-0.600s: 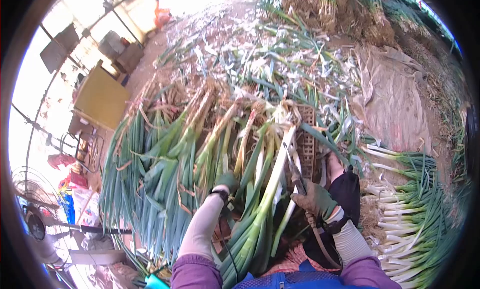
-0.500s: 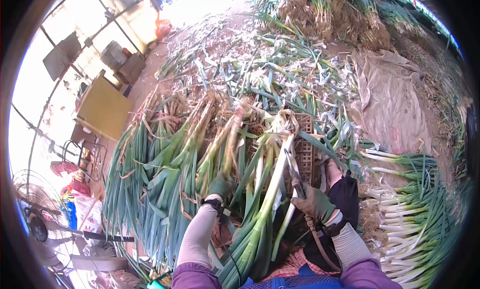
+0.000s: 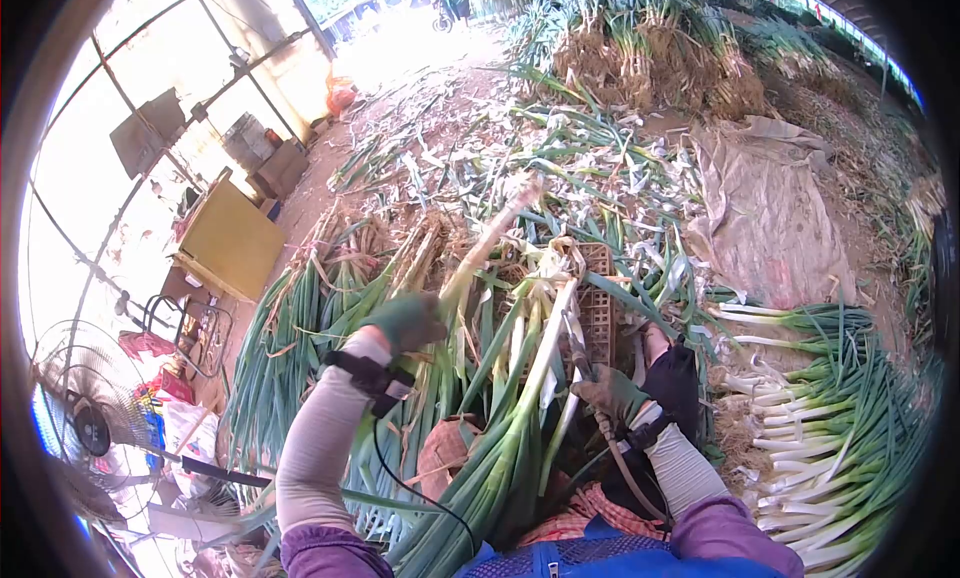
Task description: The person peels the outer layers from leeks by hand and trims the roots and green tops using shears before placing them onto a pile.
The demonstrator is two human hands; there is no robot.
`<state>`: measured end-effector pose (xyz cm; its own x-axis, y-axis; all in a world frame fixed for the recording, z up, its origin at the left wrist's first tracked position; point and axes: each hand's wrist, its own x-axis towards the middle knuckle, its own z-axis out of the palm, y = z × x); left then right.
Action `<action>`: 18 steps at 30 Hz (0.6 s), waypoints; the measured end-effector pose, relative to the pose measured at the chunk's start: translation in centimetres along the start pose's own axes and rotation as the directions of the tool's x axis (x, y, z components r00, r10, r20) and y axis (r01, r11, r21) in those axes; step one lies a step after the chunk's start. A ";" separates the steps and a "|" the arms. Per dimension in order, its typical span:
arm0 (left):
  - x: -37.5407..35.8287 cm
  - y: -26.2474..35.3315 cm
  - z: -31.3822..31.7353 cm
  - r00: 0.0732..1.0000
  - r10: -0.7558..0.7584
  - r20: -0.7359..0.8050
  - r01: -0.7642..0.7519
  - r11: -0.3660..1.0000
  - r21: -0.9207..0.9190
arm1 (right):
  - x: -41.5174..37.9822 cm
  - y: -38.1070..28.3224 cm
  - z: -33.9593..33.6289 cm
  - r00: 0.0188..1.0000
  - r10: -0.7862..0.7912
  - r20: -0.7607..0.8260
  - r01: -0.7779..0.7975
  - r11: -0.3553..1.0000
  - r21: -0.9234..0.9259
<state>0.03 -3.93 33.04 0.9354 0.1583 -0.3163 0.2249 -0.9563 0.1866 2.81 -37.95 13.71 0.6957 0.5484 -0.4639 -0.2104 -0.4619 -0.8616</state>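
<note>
My left hand (image 3: 405,323), in a green glove, is closed around a large green onion (image 3: 478,253), its dirty root end raised up and to the right. My right hand (image 3: 612,393), gloved too, grips an air gun (image 3: 577,340) with its nozzle pointing up and a hose (image 3: 622,466) running down from it. Between the hands, several partly stripped green onions (image 3: 545,363) lean with their pale ends on a brown plastic crate (image 3: 598,323). Left of them lies a thick pile of unpeeled green onions (image 3: 290,343), leaves hanging toward me.
Cleaned green onions (image 3: 810,443) lie in a row on the right. Peelings (image 3: 450,163) litter the ground ahead, beside a crumpled cloth sheet (image 3: 775,213). Bundled green onions (image 3: 655,63) stand at the back. A fan (image 3: 90,418) and a yellow board (image 3: 232,233) are at left.
My left hand has risen and moved slightly left, lifting the green onion out of the pile with its root end higher. My right hand, with the air gun, has shifted only slightly.
</note>
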 end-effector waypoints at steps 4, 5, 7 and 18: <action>1.6 3.1 5.9 0.980 0.050 0.193 -0.028 0.993 -0.116 | -1.6 0.3 1.1 0.998 -0.009 0.055 0.003 0.994 0.105; 2.6 3.0 8.4 0.980 0.055 0.189 -0.021 0.984 -0.177 | -1.0 1.9 2.1 0.997 -0.063 0.053 0.057 0.992 0.109; 5.1 1.6 14.9 0.996 -0.017 0.091 0.047 0.940 -0.338 | -0.8 4.6 3.4 0.995 -0.099 0.024 0.096 0.989 0.117; -0.7 2.4 18.6 0.953 -0.122 0.279 0.260 0.801 -0.539 | -11.4 1.0 5.5 0.992 -0.111 0.061 0.119 0.981 -0.151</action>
<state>-5.19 -10.90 16.37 0.7877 0.1987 -0.5831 0.5705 -0.5924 0.5689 -9.14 -40.84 17.00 0.6718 0.6377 -0.3769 -0.0201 -0.4929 -0.8699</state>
